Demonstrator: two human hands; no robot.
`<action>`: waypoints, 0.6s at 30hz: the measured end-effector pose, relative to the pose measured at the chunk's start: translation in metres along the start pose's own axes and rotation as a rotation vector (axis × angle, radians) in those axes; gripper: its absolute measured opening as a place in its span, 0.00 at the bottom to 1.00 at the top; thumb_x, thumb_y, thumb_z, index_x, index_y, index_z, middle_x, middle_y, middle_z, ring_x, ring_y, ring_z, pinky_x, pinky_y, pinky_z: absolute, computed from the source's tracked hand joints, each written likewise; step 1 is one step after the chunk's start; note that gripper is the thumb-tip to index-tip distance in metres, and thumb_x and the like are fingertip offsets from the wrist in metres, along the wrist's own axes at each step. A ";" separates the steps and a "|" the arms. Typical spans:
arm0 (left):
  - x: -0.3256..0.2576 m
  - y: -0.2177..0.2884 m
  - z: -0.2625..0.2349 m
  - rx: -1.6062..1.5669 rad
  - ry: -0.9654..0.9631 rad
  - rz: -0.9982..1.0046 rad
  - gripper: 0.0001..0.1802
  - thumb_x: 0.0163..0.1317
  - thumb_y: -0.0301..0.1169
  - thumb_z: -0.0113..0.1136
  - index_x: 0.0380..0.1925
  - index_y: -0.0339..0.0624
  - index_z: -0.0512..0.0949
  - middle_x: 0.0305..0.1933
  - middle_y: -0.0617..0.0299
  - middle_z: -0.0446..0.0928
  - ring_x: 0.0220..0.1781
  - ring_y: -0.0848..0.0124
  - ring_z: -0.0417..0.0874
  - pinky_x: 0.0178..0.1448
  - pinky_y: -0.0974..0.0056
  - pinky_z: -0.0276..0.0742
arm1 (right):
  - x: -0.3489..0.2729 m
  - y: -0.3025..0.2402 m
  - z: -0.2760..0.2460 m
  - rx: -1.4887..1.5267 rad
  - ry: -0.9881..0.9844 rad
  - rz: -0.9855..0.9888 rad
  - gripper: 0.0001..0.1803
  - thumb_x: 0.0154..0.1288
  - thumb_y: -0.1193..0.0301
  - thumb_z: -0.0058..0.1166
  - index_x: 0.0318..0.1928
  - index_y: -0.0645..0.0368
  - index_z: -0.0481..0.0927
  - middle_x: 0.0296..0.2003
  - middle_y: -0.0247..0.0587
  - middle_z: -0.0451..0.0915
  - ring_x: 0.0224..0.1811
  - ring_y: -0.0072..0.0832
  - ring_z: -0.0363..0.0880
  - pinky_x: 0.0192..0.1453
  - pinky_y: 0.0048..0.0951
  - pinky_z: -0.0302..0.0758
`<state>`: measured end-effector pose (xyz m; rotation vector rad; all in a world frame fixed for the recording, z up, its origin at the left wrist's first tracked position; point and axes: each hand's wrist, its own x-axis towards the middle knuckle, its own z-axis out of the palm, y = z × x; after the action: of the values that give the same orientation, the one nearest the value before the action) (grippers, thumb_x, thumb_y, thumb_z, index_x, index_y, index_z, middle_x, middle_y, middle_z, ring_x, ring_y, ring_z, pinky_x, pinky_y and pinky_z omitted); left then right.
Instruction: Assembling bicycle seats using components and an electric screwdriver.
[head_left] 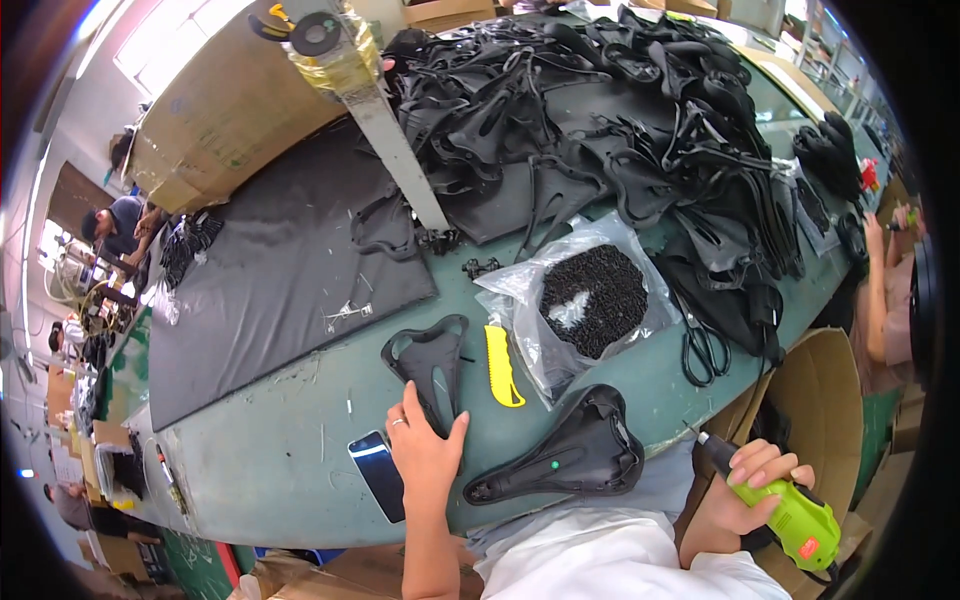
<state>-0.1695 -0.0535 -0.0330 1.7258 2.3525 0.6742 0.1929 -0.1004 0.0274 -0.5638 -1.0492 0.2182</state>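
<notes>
"So, black plastic saddle frame (422, 354)?"
"Left of the yellow plastic handle (500, 368); left hand (425, 452) spread over it, right hand (762, 482) gripped lime-green power screwdriver (803, 527). Seemingly positioning; next needed steadying."

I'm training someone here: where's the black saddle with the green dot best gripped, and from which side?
Probably across the narrow nose, from the left: the black saddle tapers that way, toward the left hand, offering a slim part to pinch, while its rear flares wide rightward.

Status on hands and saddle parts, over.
Left hand open at black saddle frame. Right hand gripping green power tool. Black saddle lying between them. Phone beside left hand.
</notes>
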 end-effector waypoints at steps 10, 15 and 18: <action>0.008 -0.014 -0.032 -0.820 0.274 -0.051 0.43 0.60 0.22 0.65 0.77 0.40 0.63 0.51 0.57 0.78 0.38 0.75 0.79 0.43 0.68 0.77 | 0.001 -0.001 -0.015 0.034 0.115 0.084 0.20 0.74 0.60 0.58 0.57 0.56 0.69 0.31 0.32 0.70 0.29 0.27 0.72 0.42 0.35 0.70; -0.023 -0.018 -0.046 -0.962 0.049 -0.107 0.41 0.64 0.21 0.63 0.78 0.36 0.61 0.48 0.62 0.76 0.33 0.79 0.71 0.39 0.74 0.68 | 0.002 0.007 -0.028 -0.010 0.087 0.110 0.21 0.75 0.59 0.57 0.58 0.56 0.69 0.32 0.32 0.70 0.29 0.26 0.72 0.42 0.36 0.70; -0.029 0.006 -0.043 -0.848 -0.186 0.025 0.32 0.64 0.25 0.65 0.69 0.30 0.73 0.44 0.60 0.77 0.30 0.75 0.67 0.36 0.68 0.66 | 0.005 -0.001 -0.019 -0.001 0.134 0.118 0.21 0.75 0.58 0.58 0.59 0.56 0.69 0.32 0.32 0.70 0.29 0.26 0.72 0.41 0.34 0.71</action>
<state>-0.1703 -0.0902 0.0035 1.3364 1.5511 1.2172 0.2119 -0.1053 0.0240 -0.6334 -0.8871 0.2798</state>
